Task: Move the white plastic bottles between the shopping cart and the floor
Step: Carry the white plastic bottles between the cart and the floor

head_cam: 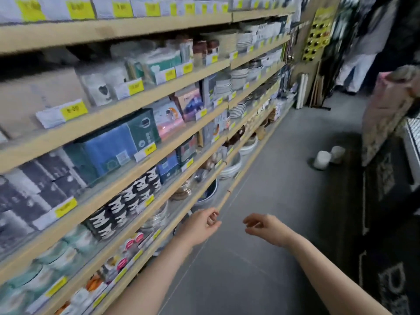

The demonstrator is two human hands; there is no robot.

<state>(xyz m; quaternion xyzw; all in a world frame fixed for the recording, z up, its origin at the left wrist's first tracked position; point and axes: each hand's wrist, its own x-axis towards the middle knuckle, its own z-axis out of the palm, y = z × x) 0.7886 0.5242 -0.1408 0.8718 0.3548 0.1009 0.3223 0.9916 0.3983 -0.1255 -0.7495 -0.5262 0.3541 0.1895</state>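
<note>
A: Okay, quick one. Two squat white plastic bottles (322, 159) stand upright on the grey tiled floor (268, 258), side by side and about touching, far ahead near the dark patterned rugs (386, 183) on the right.

B: Hands?

A: Left hand (202, 226) and right hand (264, 226) both out front, fingers loosely curled, nothing held. Well apart from the bottles. White wire edge at far right (412, 142) may be the shopping cart, can't tell.

B: Handling?

A: Blurry, but I'd guess rigid plastic, light if empty, smooth and a bit slippery. Not fragile. They look wide, so wrap the fingers round the body at mid-height, or pinch the top if there's a neck; too blurred to see one.

B: Clutter?

A: Wooden shelves (145, 153) of boxed goods and bowls on the left.
</note>
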